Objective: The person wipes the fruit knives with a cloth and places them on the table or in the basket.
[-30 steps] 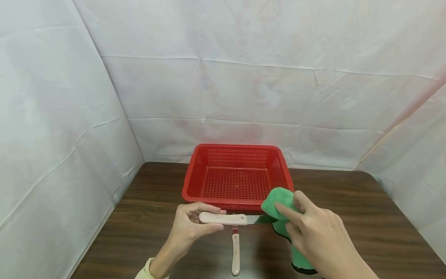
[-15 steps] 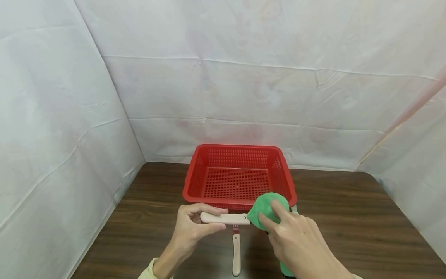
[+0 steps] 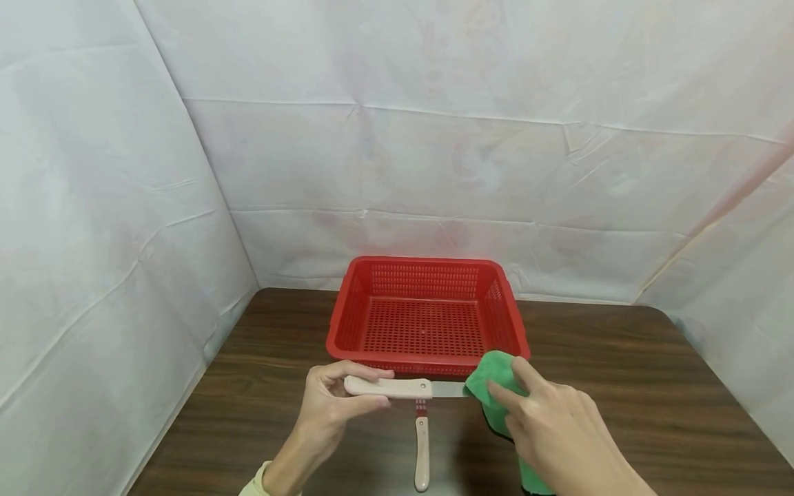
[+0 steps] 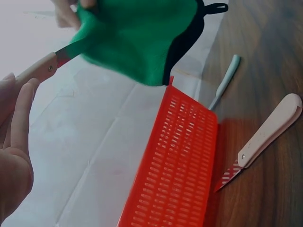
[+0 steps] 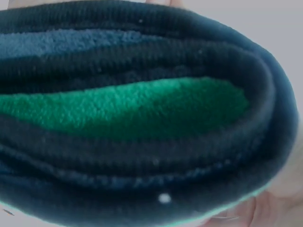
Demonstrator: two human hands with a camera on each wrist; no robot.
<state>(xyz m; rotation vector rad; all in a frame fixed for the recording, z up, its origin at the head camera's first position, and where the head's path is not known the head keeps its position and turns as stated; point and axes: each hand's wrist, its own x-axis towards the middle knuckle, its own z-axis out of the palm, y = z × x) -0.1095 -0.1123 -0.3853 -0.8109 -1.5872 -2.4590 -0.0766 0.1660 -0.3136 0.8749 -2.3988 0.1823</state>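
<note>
My left hand (image 3: 329, 403) pinches the pale pink handle of a knife (image 3: 387, 388), held level above the table in front of the red basket. The knife's blade (image 3: 448, 389) points right, and its far end is hidden in a green cloth (image 3: 496, 382) with dark edging. My right hand (image 3: 561, 420) grips that cloth around the blade, index finger pressed on top. Folded layers of the cloth (image 5: 142, 109) fill the right wrist view. A second knife (image 3: 422, 451) with a similar handle lies on the table below the held one.
The red plastic basket (image 3: 331, 337) stands on the dark wooden table (image 3: 273, 344), near the white cloth wall (image 3: 434, 165) at the back. In the left wrist view a thin pale-handled thing (image 4: 228, 81) lies by the basket's far end.
The cloth slides left along the blade up to the handle, then back right toward the tip, baring part of the blade again. My left hand shifts slightly left with the knife.
</note>
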